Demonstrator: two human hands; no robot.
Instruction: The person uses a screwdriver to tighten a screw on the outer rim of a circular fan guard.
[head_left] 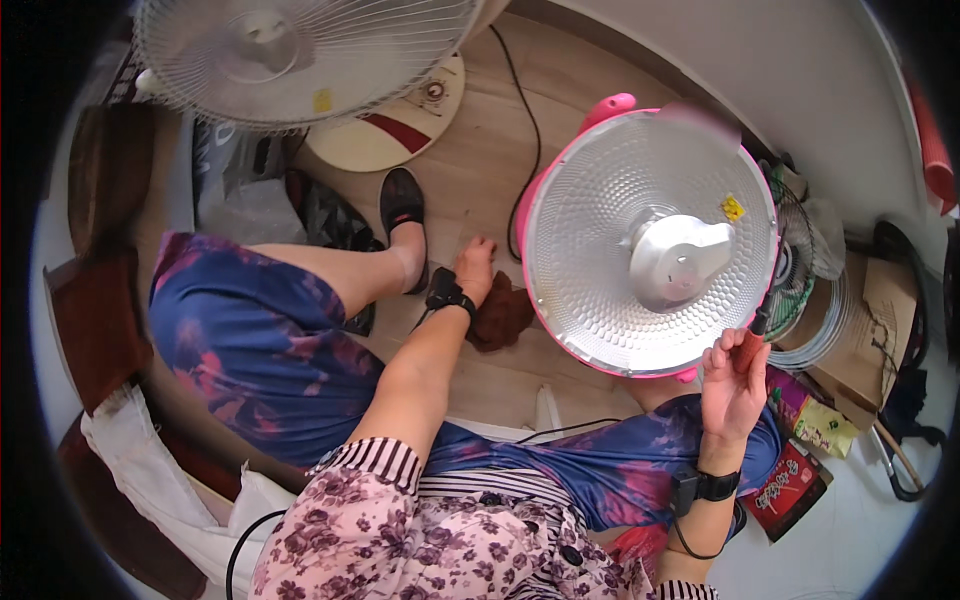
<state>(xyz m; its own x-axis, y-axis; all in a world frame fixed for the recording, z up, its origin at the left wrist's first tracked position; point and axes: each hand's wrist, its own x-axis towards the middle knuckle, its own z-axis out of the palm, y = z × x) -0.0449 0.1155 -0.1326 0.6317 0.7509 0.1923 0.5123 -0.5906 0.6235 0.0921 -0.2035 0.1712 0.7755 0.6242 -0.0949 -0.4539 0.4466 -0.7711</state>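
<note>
A round pink electric heater (pixel 650 240) faces up at me, its dished silver reflector uncovered and a silver cap at its centre. At its lower right rim, my right hand (pixel 732 385) is closed around a red-handled screwdriver (pixel 748 352), whose dark upper end points away from me. The screwdriver's far tip is hard to make out. Left of the heater, my left hand (pixel 476 272) reaches down near the floor with its fingers extended, and nothing shows in them. A crumpled reddish-brown cloth (pixel 502 318) lies beside that hand.
A fan-like appliance with a round wire grille (pixel 270 50) and a cream base (pixel 430 110) stands at the far left. A black cable (pixel 530 110) crosses the wooden floor. At right lie coiled wire (pixel 830 325), cardboard (pixel 875 330) and packets (pixel 790 490) by a white wall.
</note>
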